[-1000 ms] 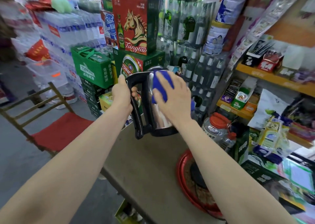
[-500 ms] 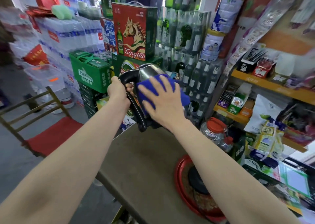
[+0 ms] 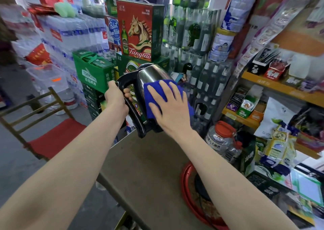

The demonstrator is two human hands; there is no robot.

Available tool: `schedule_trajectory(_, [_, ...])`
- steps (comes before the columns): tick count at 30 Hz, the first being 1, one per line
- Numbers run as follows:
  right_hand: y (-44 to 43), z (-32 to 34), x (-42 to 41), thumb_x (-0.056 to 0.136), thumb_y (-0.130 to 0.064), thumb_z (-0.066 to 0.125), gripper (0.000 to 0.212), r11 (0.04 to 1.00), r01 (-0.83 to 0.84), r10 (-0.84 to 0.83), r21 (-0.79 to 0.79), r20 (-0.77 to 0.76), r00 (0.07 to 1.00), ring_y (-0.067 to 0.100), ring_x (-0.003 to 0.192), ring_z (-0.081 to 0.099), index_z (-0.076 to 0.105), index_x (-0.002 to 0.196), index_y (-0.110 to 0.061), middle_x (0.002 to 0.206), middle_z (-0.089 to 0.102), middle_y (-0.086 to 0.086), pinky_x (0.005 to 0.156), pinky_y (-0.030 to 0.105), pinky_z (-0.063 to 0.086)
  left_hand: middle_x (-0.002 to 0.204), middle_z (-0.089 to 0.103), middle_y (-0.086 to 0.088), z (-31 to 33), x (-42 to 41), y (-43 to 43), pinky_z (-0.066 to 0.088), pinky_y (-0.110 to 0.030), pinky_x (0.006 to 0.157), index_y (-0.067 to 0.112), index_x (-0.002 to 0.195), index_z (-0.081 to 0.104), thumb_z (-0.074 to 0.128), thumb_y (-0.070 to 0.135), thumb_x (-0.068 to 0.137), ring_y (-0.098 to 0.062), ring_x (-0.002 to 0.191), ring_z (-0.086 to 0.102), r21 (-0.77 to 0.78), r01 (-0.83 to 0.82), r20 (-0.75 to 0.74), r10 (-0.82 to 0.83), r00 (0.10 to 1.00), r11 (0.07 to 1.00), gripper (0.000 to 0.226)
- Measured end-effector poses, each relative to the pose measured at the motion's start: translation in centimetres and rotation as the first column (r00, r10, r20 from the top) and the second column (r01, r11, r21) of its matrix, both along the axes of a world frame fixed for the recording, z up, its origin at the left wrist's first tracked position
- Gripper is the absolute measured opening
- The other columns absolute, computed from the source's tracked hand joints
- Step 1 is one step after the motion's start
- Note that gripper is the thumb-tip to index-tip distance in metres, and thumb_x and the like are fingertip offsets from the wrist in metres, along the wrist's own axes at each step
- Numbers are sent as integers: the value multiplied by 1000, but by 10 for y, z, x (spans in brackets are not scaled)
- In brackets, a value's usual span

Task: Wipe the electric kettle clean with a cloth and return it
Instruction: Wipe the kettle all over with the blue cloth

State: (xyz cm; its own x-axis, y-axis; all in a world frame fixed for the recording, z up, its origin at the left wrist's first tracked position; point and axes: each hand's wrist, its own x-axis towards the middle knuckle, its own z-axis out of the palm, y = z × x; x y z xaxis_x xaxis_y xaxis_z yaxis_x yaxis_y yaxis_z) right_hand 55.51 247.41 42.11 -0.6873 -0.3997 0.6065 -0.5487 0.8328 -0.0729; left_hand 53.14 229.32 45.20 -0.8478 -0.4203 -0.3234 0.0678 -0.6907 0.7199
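Note:
A steel electric kettle (image 3: 150,73) with a black handle hangs in the air above the far end of the brown table (image 3: 149,173), tilted a little. My left hand (image 3: 116,98) is closed around the handle. My right hand (image 3: 169,105) lies flat with its fingers spread on a blue cloth (image 3: 154,93), pressing it against the kettle's side. The cloth and hand hide most of the kettle's lower body. The kettle's black base (image 3: 201,187) sits in a red tray (image 3: 185,189) near my right forearm.
Stacked green and red beer cartons (image 3: 140,30) and bottles stand right behind the kettle. A red-lidded jar (image 3: 220,137) stands at the table's right, with stocked yellow shelves (image 3: 273,86) beyond it. A red-seated chair (image 3: 50,135) is on the floor to the left.
My right hand has slid the blue cloth from the kettle's top down onto its side, fingers now spread. My left hand keeps its hold on the handle, and the kettle is tilted a little differently.

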Motion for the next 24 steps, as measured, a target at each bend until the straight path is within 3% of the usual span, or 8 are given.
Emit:
schedule_trajectory(4, [12, 26, -38, 107, -40, 31, 45, 926, 60, 31, -373, 235, 971, 19, 126, 53, 50, 145, -27, 147, 54, 2, 100, 39, 46, 42, 39, 6, -5, 4, 6, 27, -16, 34, 16, 71, 51, 37, 31, 93, -9, 32, 29, -35, 77, -27, -78, 997, 996, 30])
schedule_trajectory(6, [26, 43, -57, 109, -38, 27, 40, 764, 304, 119, -569, 587, 801, 19, 106, 58, 60, 123, -20, 132, 61, 10, 91, 34, 44, 42, 37, 6, -9, 5, 7, 27, -17, 33, 16, 71, 53, 37, 33, 95, -8, 33, 29, -58, 126, -51, -129, 990, 990, 34])
schedule_trajectory(8, [33, 51, -61, 108, -40, 25, 36, 666, 465, 153, -583, 717, 680, 27, 107, 56, 57, 109, -22, 117, 59, 9, 93, 38, 40, 41, 36, 7, -12, 4, 8, 27, -18, 32, 15, 77, 55, 36, 36, 96, -7, 32, 29, -61, 157, -72, -161, 984, 986, 35])
schedule_trajectory(12, [12, 36, -23, 103, -48, 22, 52, 830, 255, -79, -496, 348, 934, 28, 121, 57, 51, 139, -25, 133, 60, 4, 96, 42, 43, 39, 33, 9, -16, -2, 4, 25, -17, 30, 13, 83, 54, 33, 36, 95, -6, 31, 27, -42, 170, -112, -174, 978, 984, 33])
schedule_trajectory(15, [9, 30, -12, 104, -46, 31, 51, 887, 178, -141, -426, 117, 983, 28, 128, 54, 44, 148, -24, 146, 54, 4, 100, 45, 44, 41, 33, 9, -16, -4, 7, 26, -18, 31, 13, 85, 54, 32, 35, 95, -7, 33, 26, -55, 189, -129, -195, 972, 980, 33])
schedule_trajectory(17, [21, 36, -26, 106, -44, 33, 44, 832, 181, -59, -524, 241, 969, 26, 122, 56, 49, 142, -26, 140, 58, 2, 93, 39, 44, 41, 34, 9, -16, -4, 8, 26, -18, 31, 13, 85, 55, 32, 36, 95, -7, 33, 26, -74, 209, -125, -217, 968, 975, 33])
schedule_trajectory(20, [44, 48, -64, 105, -44, 34, 37, 690, 421, 113, -589, 662, 741, 27, 120, 56, 59, 125, -25, 131, 62, 6, 102, 38, 41, 41, 32, 9, -14, -1, 12, 26, -18, 32, 13, 83, 57, 33, 35, 94, -7, 33, 25, -115, 251, -107, -263, 959, 961, 35])
schedule_trajectory(24, [47, 58, -71, 99, -50, 33, 41, 594, 517, 204, -616, 737, 644, 27, 115, 54, 59, 117, -24, 121, 60, 7, 109, 46, 40, 39, 32, 9, -6, 1, 18, 24, -18, 32, 10, 87, 59, 32, 37, 94, -7, 32, 24, -138, 246, -92, -260, 961, 959, 38])
